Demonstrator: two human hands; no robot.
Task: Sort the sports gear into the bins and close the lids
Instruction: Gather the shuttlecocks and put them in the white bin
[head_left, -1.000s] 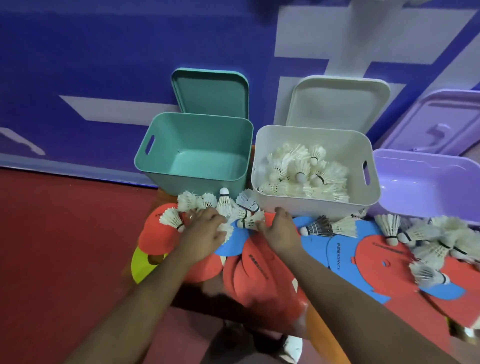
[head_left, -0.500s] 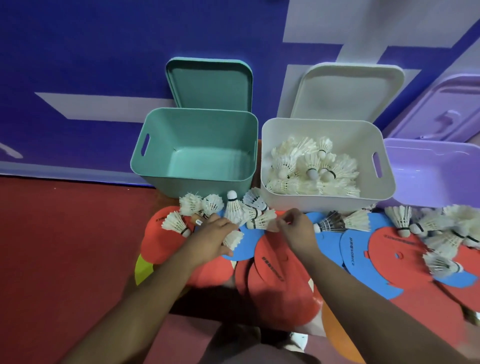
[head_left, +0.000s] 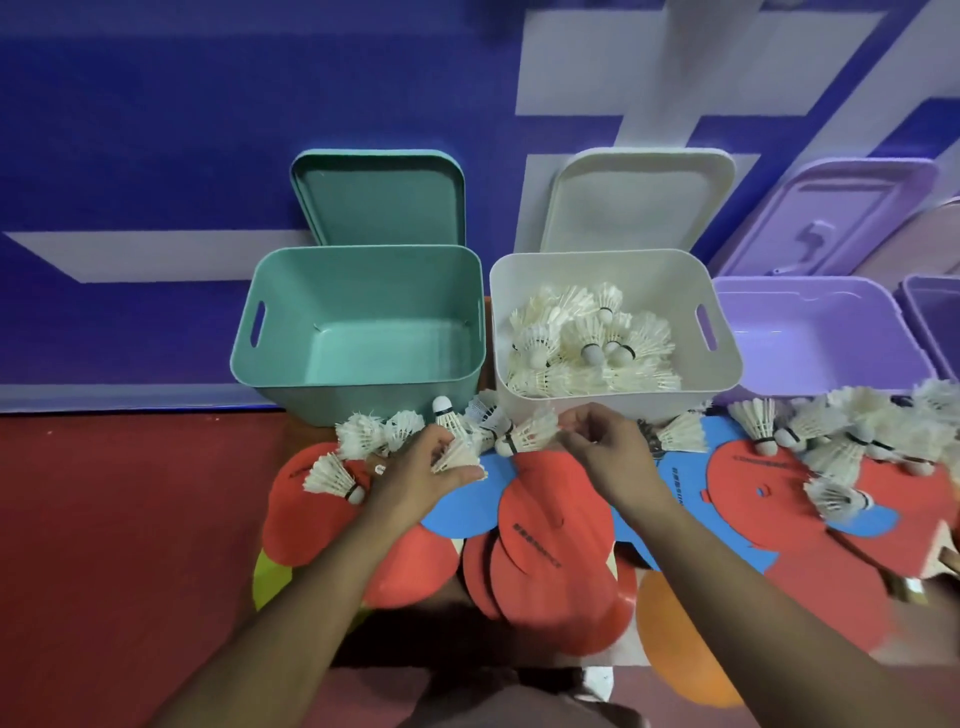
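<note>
**Inspector:** Start at the grip. What do the hands hold?

**Assistant:** The left hand (head_left: 423, 470) is closed around a shuttlecock (head_left: 457, 456), feathers fanned out under the fingers. The right hand (head_left: 605, 447) pinches the feather skirt of a second shuttlecock (head_left: 524, 435) between thumb and fingertips, cork pointing left.

**Inspector:** Why by the feathers?

**Assistant:** My judgement: the skirt is the widest part and the easiest to catch from a crowded heap. A light pinch also avoids crushing it.

**Inspector:** Where do both sit?

**Assistant:** Near the front edge of the bins, in a loose cluster of shuttlecocks (head_left: 374, 434) lying on flat red and blue discs (head_left: 535, 525).

**Inspector:** And the bins?

**Assistant:** Three in a row at the far side. The white bin (head_left: 613, 402) in the middle already holds a pile of shuttlecocks. The green bin (head_left: 291, 364) on the left is empty. The purple bin (head_left: 821, 332) on the right appears empty too. Each lid leans against the wall behind its bin, presumably to keep the openings free: the green lid (head_left: 379, 197), the white lid (head_left: 639, 202).

**Inspector:** Outstanding work?

**Assistant:** A second heap (head_left: 852, 436) waits at the right, the discs are unsorted, and no lid is closed.
</note>
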